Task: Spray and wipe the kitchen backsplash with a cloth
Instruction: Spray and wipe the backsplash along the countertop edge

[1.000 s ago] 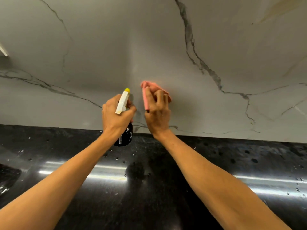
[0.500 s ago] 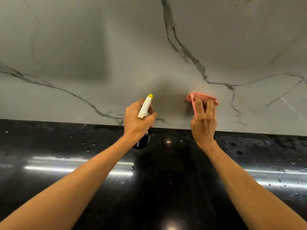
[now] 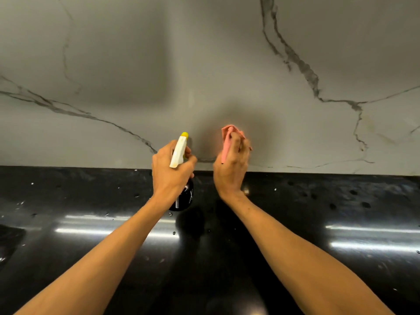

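While both arms reach to the foot of the backsplash [image 3: 136, 76], the left hand [image 3: 169, 171] is wrapped round the neck of the bottle [image 3: 185, 198], whose nozzle [image 3: 184, 134] points to 12 o'clock at the stone. The right hand [image 3: 230, 171], just beside it at 3 o'clock, has the cloth [image 3: 227, 142] bunched under curled fingers [image 3: 236, 142] low on the wall; whether the cloth touches the stone I cannot tell. The cloth looks soft, light and limp, so it is best gripped as a wad, with one flat face left free to press. The bottle seems rigid and fairly light, perhaps slick if wet; the neck under the trigger is the sound hold. The stone looks hard and smooth, so the cloth should glide. The black table [image 3: 318, 201] lies at 6 o'clock.
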